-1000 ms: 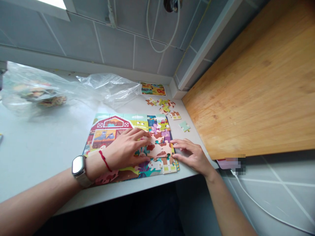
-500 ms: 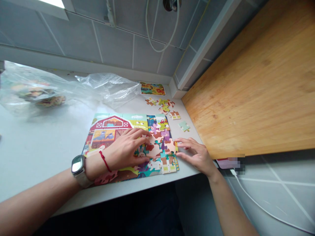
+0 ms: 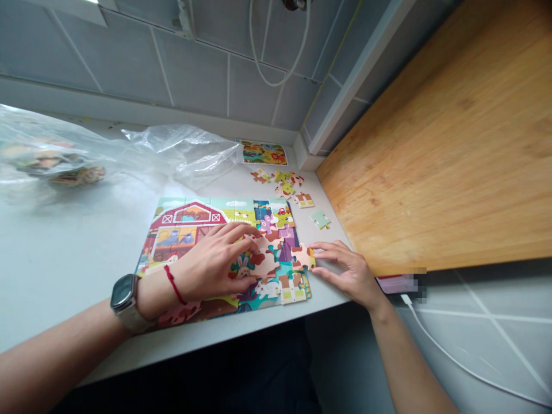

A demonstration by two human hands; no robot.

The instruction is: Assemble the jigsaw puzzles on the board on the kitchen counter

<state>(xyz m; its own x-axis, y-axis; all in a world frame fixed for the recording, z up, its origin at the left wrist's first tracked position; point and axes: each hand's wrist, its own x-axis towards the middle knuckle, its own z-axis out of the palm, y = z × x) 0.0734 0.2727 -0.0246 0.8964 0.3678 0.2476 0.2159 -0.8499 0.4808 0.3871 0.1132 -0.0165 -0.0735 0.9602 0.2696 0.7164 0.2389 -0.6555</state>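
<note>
A farm jigsaw puzzle (image 3: 196, 210) with a red barn lies on the white counter. My left hand (image 3: 215, 259) rests across its middle, fingers stretched and thumb apart, the fingertips touching a brown-and-pink cow piece (image 3: 264, 263). At the puzzle's right side, my right hand (image 3: 347, 267) grips the right edge of a cow-patterned puzzle piece (image 3: 303, 257) between thumb and fingers. That piece sits apart from the cow piece, over the darker picture beneath. Below it is a brown-and-cream fence piece (image 3: 293, 288). My left hand hides part of the barn.
Loose puzzle pieces (image 3: 284, 185) and a pale green piece (image 3: 320, 219) lie beyond the puzzle. A small picture card (image 3: 264, 153) is by the wall. Clear plastic bags (image 3: 181, 152) cover the back left. A wooden board (image 3: 444, 155) stands at right, near a white cable (image 3: 448, 351).
My right hand has drawn the cow-patterned piece slightly right, opening a gap to its neighbour. My left hand stays on the puzzle. The whole view has shifted a little.
</note>
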